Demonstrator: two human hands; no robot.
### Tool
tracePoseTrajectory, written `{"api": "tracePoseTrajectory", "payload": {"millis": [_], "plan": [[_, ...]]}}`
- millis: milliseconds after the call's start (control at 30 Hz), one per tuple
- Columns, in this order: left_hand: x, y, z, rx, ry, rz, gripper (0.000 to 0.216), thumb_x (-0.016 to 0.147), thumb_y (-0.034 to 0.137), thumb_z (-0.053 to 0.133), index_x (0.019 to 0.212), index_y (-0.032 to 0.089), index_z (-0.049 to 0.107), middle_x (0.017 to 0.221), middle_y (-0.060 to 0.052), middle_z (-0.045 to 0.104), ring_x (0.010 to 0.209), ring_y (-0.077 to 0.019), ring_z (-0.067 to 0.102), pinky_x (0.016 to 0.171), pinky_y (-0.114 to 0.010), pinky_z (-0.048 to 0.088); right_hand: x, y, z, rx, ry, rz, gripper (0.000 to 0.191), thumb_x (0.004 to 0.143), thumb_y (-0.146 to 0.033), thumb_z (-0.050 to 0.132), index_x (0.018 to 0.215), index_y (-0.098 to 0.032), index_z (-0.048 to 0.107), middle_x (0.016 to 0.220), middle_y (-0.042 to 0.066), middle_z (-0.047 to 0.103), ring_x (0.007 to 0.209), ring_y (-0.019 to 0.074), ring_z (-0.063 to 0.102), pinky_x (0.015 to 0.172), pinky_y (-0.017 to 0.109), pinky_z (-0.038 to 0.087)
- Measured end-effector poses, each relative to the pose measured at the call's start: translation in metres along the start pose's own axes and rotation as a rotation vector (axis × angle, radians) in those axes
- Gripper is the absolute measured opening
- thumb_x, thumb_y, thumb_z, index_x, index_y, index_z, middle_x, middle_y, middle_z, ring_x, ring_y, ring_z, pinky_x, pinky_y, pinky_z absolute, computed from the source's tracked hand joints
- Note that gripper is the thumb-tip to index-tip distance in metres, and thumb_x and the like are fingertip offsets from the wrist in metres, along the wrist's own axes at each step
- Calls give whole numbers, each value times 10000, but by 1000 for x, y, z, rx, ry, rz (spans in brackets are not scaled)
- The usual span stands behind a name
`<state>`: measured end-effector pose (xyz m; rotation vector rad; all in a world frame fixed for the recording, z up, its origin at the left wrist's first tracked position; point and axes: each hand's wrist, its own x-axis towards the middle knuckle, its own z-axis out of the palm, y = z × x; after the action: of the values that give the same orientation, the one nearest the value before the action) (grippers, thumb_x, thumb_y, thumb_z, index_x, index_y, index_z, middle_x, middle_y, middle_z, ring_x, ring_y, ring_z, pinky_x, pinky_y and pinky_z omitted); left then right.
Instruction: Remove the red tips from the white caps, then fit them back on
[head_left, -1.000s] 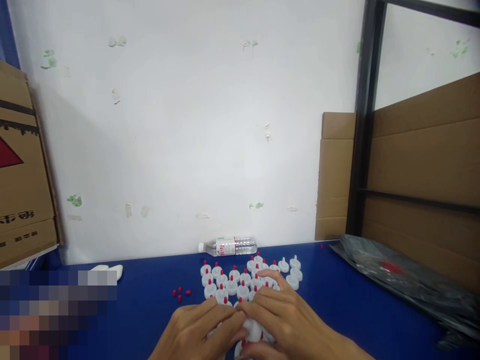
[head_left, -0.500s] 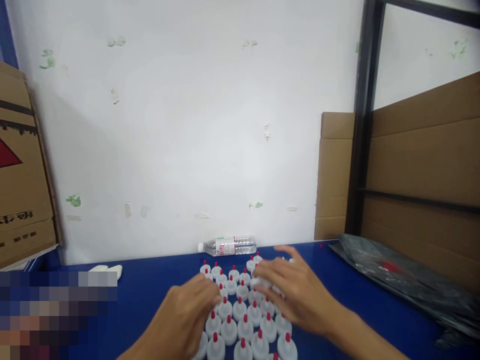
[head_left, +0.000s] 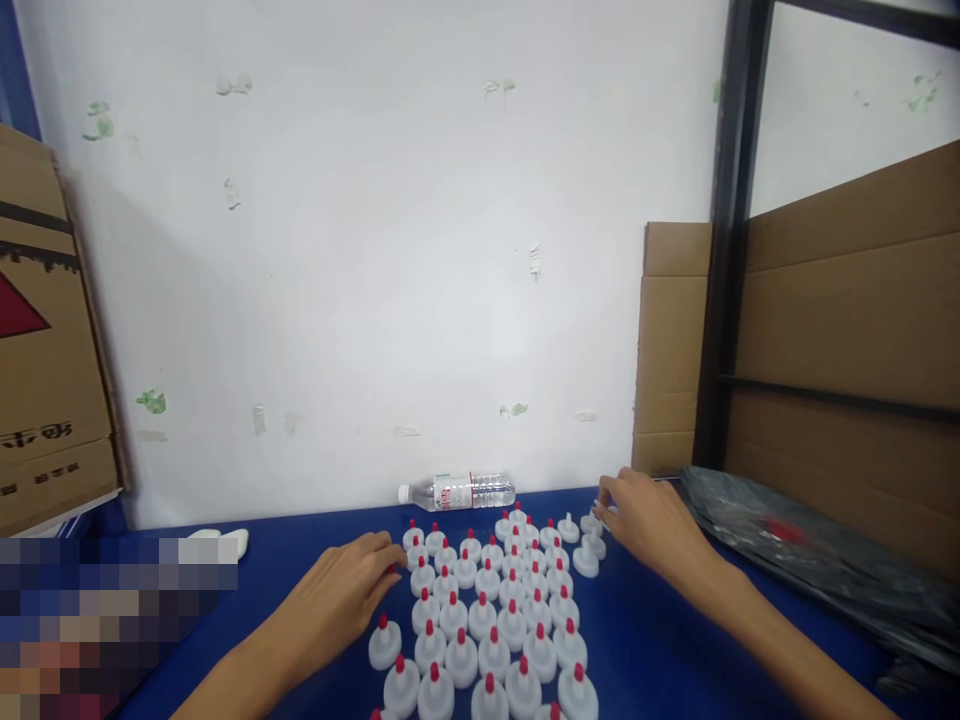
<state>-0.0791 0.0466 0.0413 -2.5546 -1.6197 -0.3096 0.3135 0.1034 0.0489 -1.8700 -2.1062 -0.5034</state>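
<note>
Many white, round nozzle caps (head_left: 493,655) with small red tips stand in loose rows on the blue table. My left hand (head_left: 349,580) is at the left edge of the rows, its fingers bent together around a small red tip (head_left: 391,570). Just below it, one red-tipped cap (head_left: 384,645) stands a little apart. At the far right of the group, several white caps without red tips (head_left: 586,560) sit close together. My right hand (head_left: 649,515) reaches there, thumb and fingers pinched at one white nozzle cap (head_left: 592,523), which they partly hide.
A clear water bottle (head_left: 465,491) lies on its side against the white wall. Dark plastic sheeting (head_left: 810,560) lies on the right, before cardboard (head_left: 840,320) and a black frame. A carton (head_left: 52,330) stands at left, with white objects (head_left: 225,545) on the table near it.
My right hand has left the middle of the rows and moved right and back to the untipped caps. My left hand has moved left off the rows, uncovering more caps.
</note>
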Motion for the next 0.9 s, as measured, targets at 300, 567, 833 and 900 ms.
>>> {"api": "tracePoseTrajectory", "payload": {"millis": [300,567,833,900], "plan": [[0,-1,2,8,-52,15,234,1030,282,507,971,256,732,980,-27,746,922,-231,713,749,-299,434,-6,-2,8,-144,-295,111,255,996,-400,650,1058,-155,677,1024,35,705,907,174,689,866,398,573],[-4,10,-13,45,-4,-26,447,1088,343,303,829,218,644,864,-60,700,804,-251,670,705,-339,378,-8,-16,-7,-111,-39,103,264,1031,-335,525,945,-165,708,849,137,760,798,312,741,721,386,441],[-14,15,-9,58,-134,-89,356,960,362,507,633,223,533,735,-80,706,715,-302,667,611,-347,282,-20,-49,-17,46,182,-35,343,1046,-356,454,808,-219,659,672,72,725,617,256,681,666,356,367],[-11,16,-13,53,-120,-83,393,1000,350,440,631,223,492,722,-70,689,713,-287,657,616,-351,277,-26,-56,-18,93,215,-77,365,1060,-367,420,817,-228,655,666,58,717,593,234,659,687,357,387]]}}
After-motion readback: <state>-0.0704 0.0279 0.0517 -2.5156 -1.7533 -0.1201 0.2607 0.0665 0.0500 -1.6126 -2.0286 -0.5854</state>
